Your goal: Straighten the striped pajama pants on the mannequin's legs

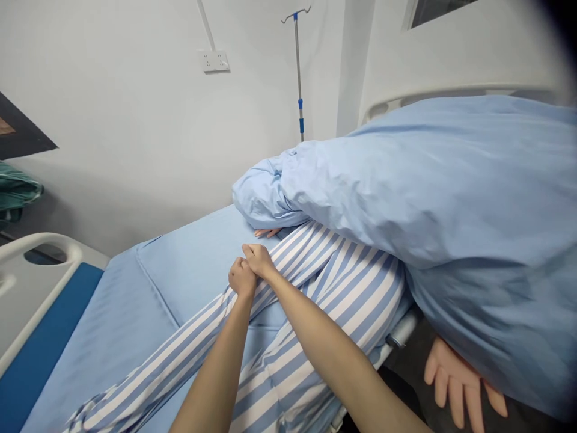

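Observation:
A figure in blue-and-white striped trousers (360, 288) lies on the bed, upper body under a light blue quilt (406, 186). My left hand (242, 278) and my right hand (259, 260) are side by side, touching, at the knee of the far striped trouser leg (180, 343). Both are closed, with the fingers curled at the leg's far edge; the fingertips are hidden. Beyond them, fingers of the lying figure's hand (267, 233) stick out from under the quilt. The nearer leg hangs bent over the bed's side.
The figure's other hand (457, 382) hangs palm up off the bed's near side. A footboard (42, 288) stands left and a headboard (451, 93) at the back right. An IV pole (298, 66) rises behind the light blue mattress (180, 252), by the wall.

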`<state>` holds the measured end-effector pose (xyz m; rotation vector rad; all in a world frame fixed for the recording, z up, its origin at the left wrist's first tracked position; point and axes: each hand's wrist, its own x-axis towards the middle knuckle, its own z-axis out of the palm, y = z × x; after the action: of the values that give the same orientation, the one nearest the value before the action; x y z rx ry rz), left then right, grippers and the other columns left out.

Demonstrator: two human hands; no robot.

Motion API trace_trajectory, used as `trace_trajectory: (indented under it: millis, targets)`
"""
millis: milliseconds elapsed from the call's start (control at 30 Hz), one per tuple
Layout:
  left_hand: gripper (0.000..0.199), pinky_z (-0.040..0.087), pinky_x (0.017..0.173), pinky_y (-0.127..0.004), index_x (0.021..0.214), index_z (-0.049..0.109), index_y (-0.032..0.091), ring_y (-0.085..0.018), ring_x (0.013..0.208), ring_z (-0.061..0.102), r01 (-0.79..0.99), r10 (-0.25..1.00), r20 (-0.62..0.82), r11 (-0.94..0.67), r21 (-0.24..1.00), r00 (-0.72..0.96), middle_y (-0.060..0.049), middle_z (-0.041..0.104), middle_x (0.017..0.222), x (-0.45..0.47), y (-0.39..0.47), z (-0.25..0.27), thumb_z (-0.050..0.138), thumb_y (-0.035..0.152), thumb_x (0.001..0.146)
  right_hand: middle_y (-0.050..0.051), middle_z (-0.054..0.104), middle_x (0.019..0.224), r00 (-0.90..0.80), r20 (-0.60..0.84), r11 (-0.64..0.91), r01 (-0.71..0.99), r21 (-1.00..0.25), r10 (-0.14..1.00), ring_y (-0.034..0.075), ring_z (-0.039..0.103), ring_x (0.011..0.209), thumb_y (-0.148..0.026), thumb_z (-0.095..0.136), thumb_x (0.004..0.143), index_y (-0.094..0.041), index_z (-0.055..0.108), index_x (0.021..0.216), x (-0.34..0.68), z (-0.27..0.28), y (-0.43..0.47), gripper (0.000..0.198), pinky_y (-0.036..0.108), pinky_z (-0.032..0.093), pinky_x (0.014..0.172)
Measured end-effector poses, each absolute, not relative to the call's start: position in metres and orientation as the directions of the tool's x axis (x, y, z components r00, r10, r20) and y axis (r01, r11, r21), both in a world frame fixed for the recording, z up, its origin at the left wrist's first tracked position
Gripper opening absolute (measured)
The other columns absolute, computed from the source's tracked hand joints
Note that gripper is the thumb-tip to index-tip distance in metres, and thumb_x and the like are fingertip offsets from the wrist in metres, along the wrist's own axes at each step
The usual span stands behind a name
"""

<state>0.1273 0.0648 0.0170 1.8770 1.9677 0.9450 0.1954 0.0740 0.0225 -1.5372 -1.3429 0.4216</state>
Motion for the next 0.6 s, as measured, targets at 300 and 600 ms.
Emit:
trace_trajectory:
  millis: [300,600]
  targets:
    - [0.024,0.024,0.051,-0.026,0.064,0.052,0.02,-0.018,0.065,0.05,0.786,0.958,0.251,-0.049,0.616,-0.137,-0.007,0.059,0.072,0.125,0.065,0.011,0.03,0.023,0.075,-0.002,0.047,0.051,0.264,0.324,0.116,0.585,-0.803,0.908,0.008,0.036,0.051,-0.035,0.03,0.082,-0.015,0.053,0.055,0.192,0.022,0.068,0.041,0.019,0.024,0.049]
    - [0.023,0.022,0.052,-0.025,0.063,0.052,0.022,-0.017,0.061,0.046,0.819,0.959,0.25,-0.035,0.573,-0.134,-0.005,0.057,0.068,0.127,0.063,0.014,0.031,0.02,0.073,0.0,0.054,0.053,0.275,0.42,0.147,0.662,-0.735,0.865,0.01,0.046,0.056,-0.034,0.029,0.083,-0.013,0.059,0.059,0.247,0.077,0.075,0.044,0.019,0.029,0.055]
